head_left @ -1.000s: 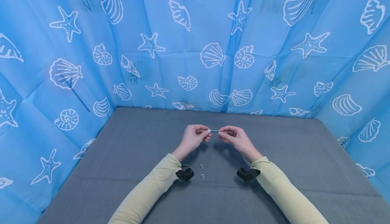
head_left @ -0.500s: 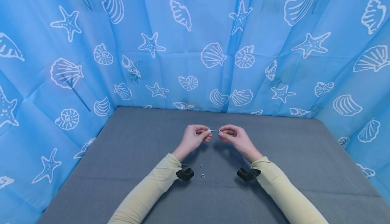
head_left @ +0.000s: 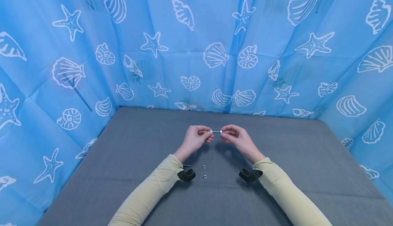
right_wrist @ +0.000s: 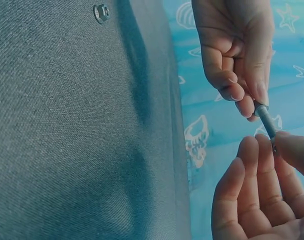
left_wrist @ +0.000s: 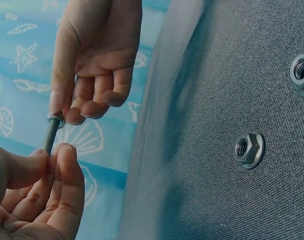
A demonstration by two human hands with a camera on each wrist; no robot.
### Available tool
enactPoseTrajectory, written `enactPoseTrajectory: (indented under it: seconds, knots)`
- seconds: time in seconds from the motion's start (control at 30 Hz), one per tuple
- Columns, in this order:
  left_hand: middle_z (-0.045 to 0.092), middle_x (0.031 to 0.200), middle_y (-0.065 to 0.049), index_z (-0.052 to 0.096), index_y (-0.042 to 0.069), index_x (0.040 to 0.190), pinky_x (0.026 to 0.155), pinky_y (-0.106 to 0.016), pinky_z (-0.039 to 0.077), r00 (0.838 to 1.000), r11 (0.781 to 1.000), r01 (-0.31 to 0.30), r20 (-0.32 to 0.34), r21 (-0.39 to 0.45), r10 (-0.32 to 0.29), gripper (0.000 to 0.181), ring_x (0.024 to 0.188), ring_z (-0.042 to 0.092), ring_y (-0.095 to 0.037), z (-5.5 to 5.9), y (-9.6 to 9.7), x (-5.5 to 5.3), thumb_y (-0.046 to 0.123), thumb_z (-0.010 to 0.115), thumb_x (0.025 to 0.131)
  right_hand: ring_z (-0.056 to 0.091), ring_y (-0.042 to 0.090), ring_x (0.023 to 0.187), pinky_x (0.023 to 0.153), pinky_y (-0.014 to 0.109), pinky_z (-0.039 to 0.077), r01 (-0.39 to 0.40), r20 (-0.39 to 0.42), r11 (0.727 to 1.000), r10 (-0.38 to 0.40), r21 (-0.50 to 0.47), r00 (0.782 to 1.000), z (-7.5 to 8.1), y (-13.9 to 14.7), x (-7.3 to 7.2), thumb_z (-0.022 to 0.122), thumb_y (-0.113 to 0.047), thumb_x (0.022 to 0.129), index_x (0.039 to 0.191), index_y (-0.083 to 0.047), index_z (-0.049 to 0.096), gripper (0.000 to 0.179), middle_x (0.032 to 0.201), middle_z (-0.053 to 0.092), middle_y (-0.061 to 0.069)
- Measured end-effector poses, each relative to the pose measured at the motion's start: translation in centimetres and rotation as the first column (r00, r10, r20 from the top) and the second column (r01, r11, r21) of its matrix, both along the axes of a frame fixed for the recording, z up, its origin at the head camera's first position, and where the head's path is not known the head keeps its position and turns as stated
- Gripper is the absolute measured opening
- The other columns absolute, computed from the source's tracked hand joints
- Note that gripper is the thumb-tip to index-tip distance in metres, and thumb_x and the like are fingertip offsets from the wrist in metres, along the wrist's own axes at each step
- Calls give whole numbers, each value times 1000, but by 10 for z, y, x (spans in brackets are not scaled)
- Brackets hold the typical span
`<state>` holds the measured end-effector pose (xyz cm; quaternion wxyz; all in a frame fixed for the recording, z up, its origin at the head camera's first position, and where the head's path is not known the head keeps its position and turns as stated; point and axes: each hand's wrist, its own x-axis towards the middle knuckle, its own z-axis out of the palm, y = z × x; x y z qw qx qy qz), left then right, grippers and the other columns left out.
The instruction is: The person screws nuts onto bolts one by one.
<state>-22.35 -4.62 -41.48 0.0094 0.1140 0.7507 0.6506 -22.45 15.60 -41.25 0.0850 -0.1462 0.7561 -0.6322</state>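
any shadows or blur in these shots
Head view: soft shadows on the grey table under the left hand and right hand; left wrist view: the loose nuts look fairly crisp with bright highlights, the curtain softer behind; right wrist view: soft-edged dark shadows on the grey table.

A blue curtain (head_left: 175, 64) is filling the upper half of the frame and running down both sides, hanging in soft vertical folds. White outlines of starfish (head_left: 70, 23) and shells (head_left: 216, 55) are covering it, and faint dark lettering (head_left: 91, 4) is showing at the upper left. A thin dark streak (head_left: 83, 99) is slanting down the left side. Below, a table (head_left: 221, 205) with a gray woven surface is stretching to the bottom edge, its far corners rounding off. Soft shadows (head_left: 228, 153) are darkening its middle.
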Motion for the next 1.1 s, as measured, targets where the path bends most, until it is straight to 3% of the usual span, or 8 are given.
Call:
enactPoseTrajectory:
  seconds: [0.23, 0.4, 0.53, 0.67, 0.8, 0.93, 1.1]
  knots:
    - [71, 83, -12, 66, -10, 103, 72, -41, 58, 1000, 1000, 7, -7, -9, -7, 17, 74, 70, -20, 0, -1, 0, 2, 60, 94, 61, 42, 101, 88, 53, 50, 10, 40, 1000, -11, 21, 999, -2, -1, -1, 58, -30, 97, 115, 7, 58, 42, 106, 63, 28]
    - [71, 83, -13, 65, -12, 104, 71, -41, 58, 1000, 1000, 13, -8, -9, -13, 19, 75, 70, -24, -1, -2, 0, 3, 60, 94, 60, 44, 102, 87, 54, 50, -16, 11, 999, 17, -40, 1000, -4, 0, -1, 61, -18, 96, 121, 10, 52, 38, 110, 60, 32]
    - [71, 83, -12, 66, -10, 103, 71, -41, 58, 1000, 1000, 14, -9, -9, -14, 17, 75, 70, -23, -1, -2, 1, 3, 61, 93, 61, 43, 101, 86, 53, 51, -21, -3, 999, 21, -39, 1000, -4, 0, -2, 63, -14, 94, 119, 11, 53, 36, 107, 62, 28]
    - [71, 83, -12, 66, -11, 104, 72, -40, 58, 1000, 1000, 10, -2, -11, -10, 18, 74, 70, -19, -1, -2, 0, 3, 61, 94, 61, 42, 101, 87, 53, 50, -6, 17, 1000, 6, 12, 1000, -3, -1, -3, 61, -23, 96, 114, 7, 58, 35, 106, 62, 28]
    - [71, 85, -16, 64, -13, 105, 72, -40, 58, 1000, 1000, 12, -3, -2, -12, 20, 76, 70, -25, -2, -2, -1, 3, 61, 93, 61, 42, 101, 88, 52, 50, 11, 57, 1000, -12, 16, 998, -1, -1, -3, 57, -32, 97, 112, 5, 59, 39, 106, 64, 27]
    - [70, 85, -17, 65, -12, 104, 70, -38, 59, 1000, 1000, 10, -6, 6, -10, 19, 77, 70, -28, -2, -2, -1, 3, 61, 93, 60, 45, 102, 88, 56, 49, -5, 41, 999, 7, -46, 999, 0, -1, -2, 59, -21, 97, 117, 7, 54, 35, 106, 64, 25]
    - [71, 83, -13, 64, -12, 105, 66, -29, 58, 1000, 1000, 8, -8, -2, -9, 20, 73, 70, -19, -2, -2, -2, 3, 61, 94, 60, 45, 101, 88, 57, 49, -26, 1, 998, 26, -62, 1000, -2, -2, -2, 62, -13, 95, 118, 11, 52, 35, 105, 63, 24]
